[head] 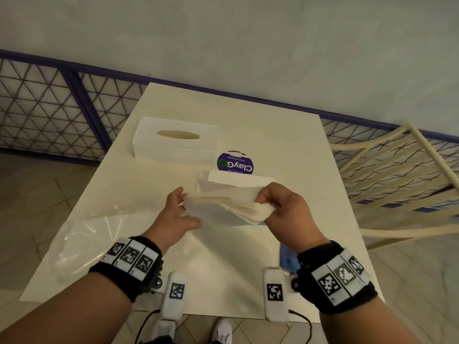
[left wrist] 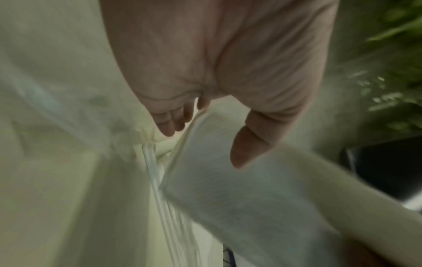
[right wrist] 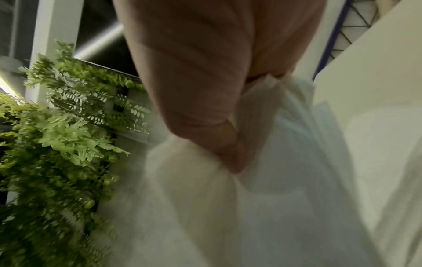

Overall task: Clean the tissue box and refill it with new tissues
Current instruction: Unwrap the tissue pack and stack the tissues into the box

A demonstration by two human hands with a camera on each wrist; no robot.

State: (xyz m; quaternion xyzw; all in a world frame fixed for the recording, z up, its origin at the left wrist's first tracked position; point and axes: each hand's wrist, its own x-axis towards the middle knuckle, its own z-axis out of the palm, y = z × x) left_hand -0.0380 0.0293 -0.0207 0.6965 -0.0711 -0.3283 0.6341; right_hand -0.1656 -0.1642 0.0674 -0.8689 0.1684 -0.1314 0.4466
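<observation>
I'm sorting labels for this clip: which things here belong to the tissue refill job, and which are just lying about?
Part of the job:
- tissue stack, pinched by the right hand, left hand open at its other end
- tissue box
- blue cloth

Lying about:
- round purple sticker
- clear plastic bag
- chair

Blue cloth [head: 288, 260] at 5 o'clock on the table [head: 223, 256], mostly hidden behind the right wrist band; shape not readable. Round purple sticker [head: 234, 163]: lower edge covered by the tissue stack [head: 231, 199], small print too fine to read. Right hand [head: 285, 207]: fingertips buried in the stack's end. Clear plastic bag [head: 82, 244] at 8 o'clock, outline faint against the table. White shoe [head: 223, 331] cut by the bottom edge. Both wrist views smeared by blur; left hand [left wrist: 217, 72] fingertips partly hidden behind the palm, foliage [right wrist: 57, 144] indistinct.
</observation>
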